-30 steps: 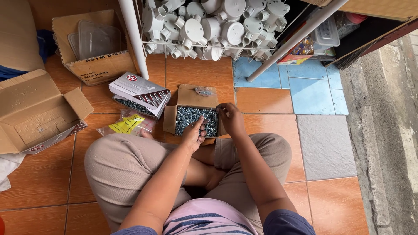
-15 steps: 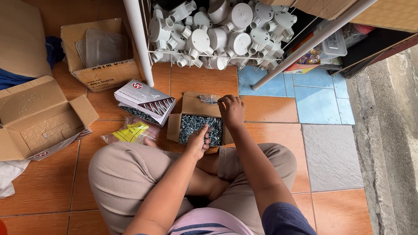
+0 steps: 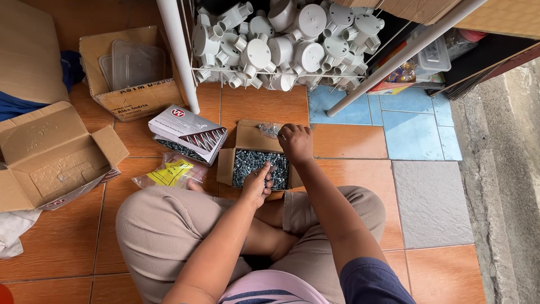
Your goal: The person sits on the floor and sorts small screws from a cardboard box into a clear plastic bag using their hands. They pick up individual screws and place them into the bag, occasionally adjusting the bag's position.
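Observation:
I sit cross-legged on a tiled floor. In front of my knees lies a small open cardboard box [image 3: 226, 159] filled with silver screws [image 3: 251, 159]. My left hand [image 3: 257, 183] rests in the near edge of the screws, fingers curled around some. My right hand [image 3: 295, 142] reaches over the box's far flap and pinches a small clear plastic bag [image 3: 268, 130] that lies on it.
A white and red screw box [image 3: 188, 132] lies left of the open box, with a yellow-labelled plastic bag [image 3: 167, 172] beside my knee. Open cartons [image 3: 53, 155] [image 3: 132, 67] stand at left. A wire rack of white round junction boxes [image 3: 281, 42] stands ahead.
My right hand moved from the screw box up to the clear bag on the far flap. My left hand stayed in the screws. The view shifted slightly.

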